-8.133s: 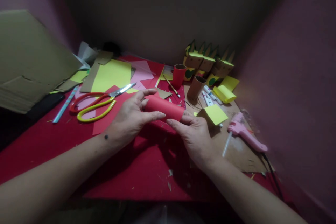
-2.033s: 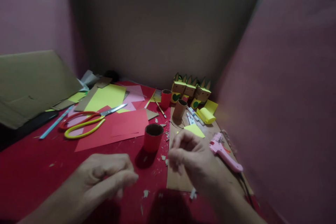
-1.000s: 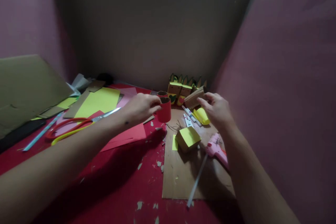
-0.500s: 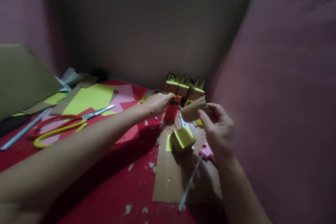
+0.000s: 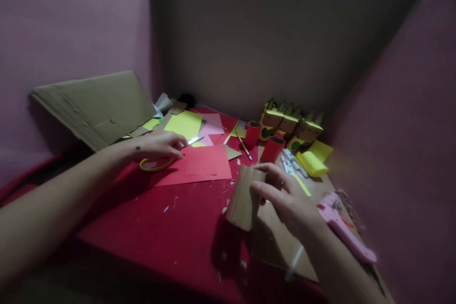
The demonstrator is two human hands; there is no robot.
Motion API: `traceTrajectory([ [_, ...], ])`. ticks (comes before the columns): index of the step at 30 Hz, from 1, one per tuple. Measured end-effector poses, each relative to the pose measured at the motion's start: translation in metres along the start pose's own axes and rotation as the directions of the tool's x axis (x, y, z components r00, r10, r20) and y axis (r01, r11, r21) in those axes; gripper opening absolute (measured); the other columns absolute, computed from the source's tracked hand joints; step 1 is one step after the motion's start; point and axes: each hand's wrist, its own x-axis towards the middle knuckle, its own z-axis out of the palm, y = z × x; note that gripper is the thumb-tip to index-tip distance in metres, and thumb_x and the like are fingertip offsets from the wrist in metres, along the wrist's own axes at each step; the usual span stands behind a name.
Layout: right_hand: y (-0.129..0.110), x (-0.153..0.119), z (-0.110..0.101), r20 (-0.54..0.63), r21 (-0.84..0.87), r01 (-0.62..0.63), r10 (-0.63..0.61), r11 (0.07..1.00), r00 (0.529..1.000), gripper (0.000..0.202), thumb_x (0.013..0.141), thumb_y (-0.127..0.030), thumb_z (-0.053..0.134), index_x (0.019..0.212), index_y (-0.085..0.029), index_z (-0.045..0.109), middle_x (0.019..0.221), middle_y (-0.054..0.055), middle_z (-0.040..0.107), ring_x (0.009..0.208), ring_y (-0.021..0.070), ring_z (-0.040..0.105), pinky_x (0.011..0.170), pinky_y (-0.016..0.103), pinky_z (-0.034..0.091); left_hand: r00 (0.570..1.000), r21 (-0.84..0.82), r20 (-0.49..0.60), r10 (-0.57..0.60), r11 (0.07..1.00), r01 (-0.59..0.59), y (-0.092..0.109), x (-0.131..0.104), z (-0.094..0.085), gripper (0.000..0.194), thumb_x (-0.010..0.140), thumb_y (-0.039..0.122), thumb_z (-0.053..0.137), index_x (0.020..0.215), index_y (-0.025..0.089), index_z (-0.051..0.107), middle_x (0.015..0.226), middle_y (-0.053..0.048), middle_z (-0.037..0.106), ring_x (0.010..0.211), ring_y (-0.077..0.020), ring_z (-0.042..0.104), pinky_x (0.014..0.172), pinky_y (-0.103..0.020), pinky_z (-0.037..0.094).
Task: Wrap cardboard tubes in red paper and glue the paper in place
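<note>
My right hand (image 5: 285,194) grips a brown cardboard tube (image 5: 244,202) between thumb and fingers, held tilted above the front of the table. My left hand (image 5: 162,145) is over the scissors, fingers bent downward and apart with no object between them. Partly hidden beneath it, the scissors show a yellow handle loop (image 5: 156,166) and a blade tip (image 5: 195,140). Right beside that hand lies a sheet of red paper (image 5: 210,161). Beyond the brown tube stand two red-covered tubes, one nearer (image 5: 271,151) and one farther back (image 5: 253,134).
Several box figures with pointed ears (image 5: 288,121) stand at the back. Markers (image 5: 294,164), yellow paper (image 5: 315,161) and a pink glue gun (image 5: 347,232) are on the right. A pencil (image 5: 244,146) lies mid-table. A large cardboard piece (image 5: 96,104) leans on the left wall.
My left hand has left the red tube and moved left over the scissors. My right hand has brought the brown tube nearer and turned it more upright. The view has swung left.
</note>
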Motion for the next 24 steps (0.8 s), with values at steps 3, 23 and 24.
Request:
traceTrajectory([
  [3,0.004,0.004,0.014,0.144,0.128,-0.157,0.138,0.979,0.98,0.034,0.066,-0.037,0.077,0.095,-0.021,0.067,0.079,0.001,0.064,0.074,0.0174,0.057,0.063,0.03,0.043,0.998,0.076,-0.056,-0.004,0.997,0.009,-0.019,-0.006,0.02,0.044,0.066,0.039,0.07,0.105,0.019,0.07,0.097,-0.011,0.07,0.093,-0.0301,0.062,0.08,-0.036,0.045],
  [23,0.037,0.004,0.029,0.333,0.241,-0.297,0.209,0.924,0.92,0.039,0.067,-0.046,0.086,0.094,-0.023,0.069,0.088,0.001,0.068,0.083,0.0192,0.062,0.082,0.036,0.045,0.939,0.122,-0.301,-0.165,0.97,0.209,-0.036,0.0,0.025,0.049,0.083,0.025,0.056,0.128,0.004,0.056,0.119,-0.022,0.059,0.119,-0.0433,0.047,0.097,-0.049,0.034],
  [24,0.038,0.004,0.029,0.335,0.282,-0.3,0.199,0.911,0.921,0.037,0.067,-0.046,0.085,0.092,-0.023,0.069,0.087,0.001,0.068,0.082,0.0189,0.063,0.082,0.035,0.046,0.956,0.108,-0.263,-0.129,0.981,0.162,-0.028,0.002,0.026,0.049,0.084,0.03,0.058,0.127,0.007,0.057,0.121,-0.021,0.06,0.12,-0.0415,0.047,0.097,-0.047,0.035],
])
